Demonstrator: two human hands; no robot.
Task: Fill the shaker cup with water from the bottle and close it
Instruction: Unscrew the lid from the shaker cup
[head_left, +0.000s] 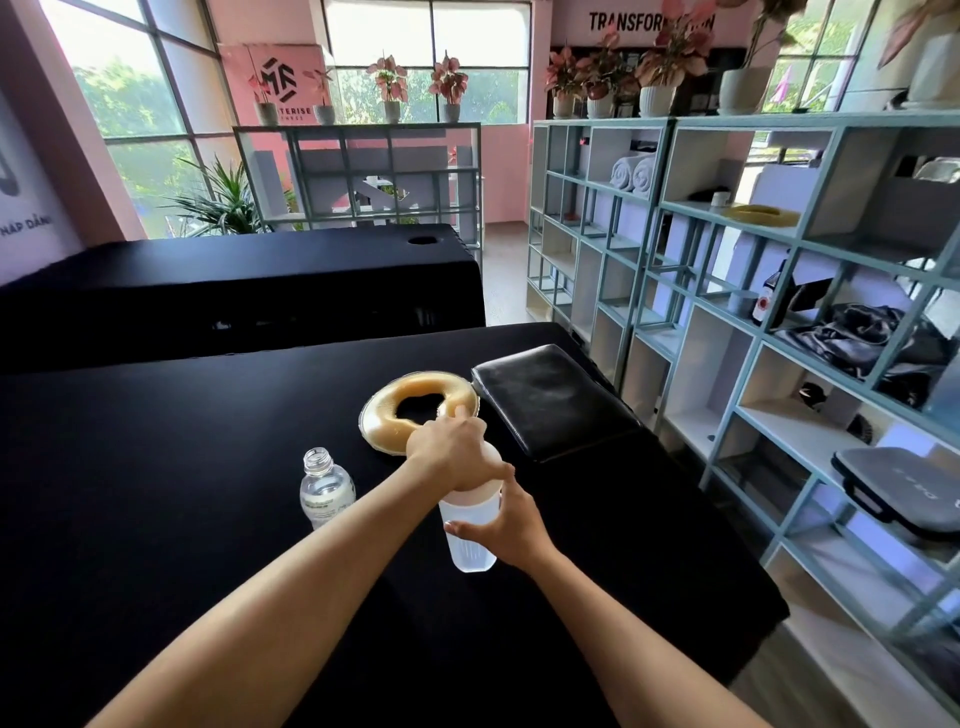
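Observation:
A translucent shaker cup stands upright on the black table, with clear water visible in its lower part. My right hand wraps around the cup's body from the right. My left hand sits on top of the cup, closed over its pale lid, which is mostly hidden under the palm. To the left of the cup stands a clear plastic water bottle, upright, its cap off and a little water left inside. No hand touches the bottle.
A tan ring-shaped cushion lies just behind the cup. A black leather pad sits to the right of it. Pale blue shelving runs along the right side. A second black table stands behind.

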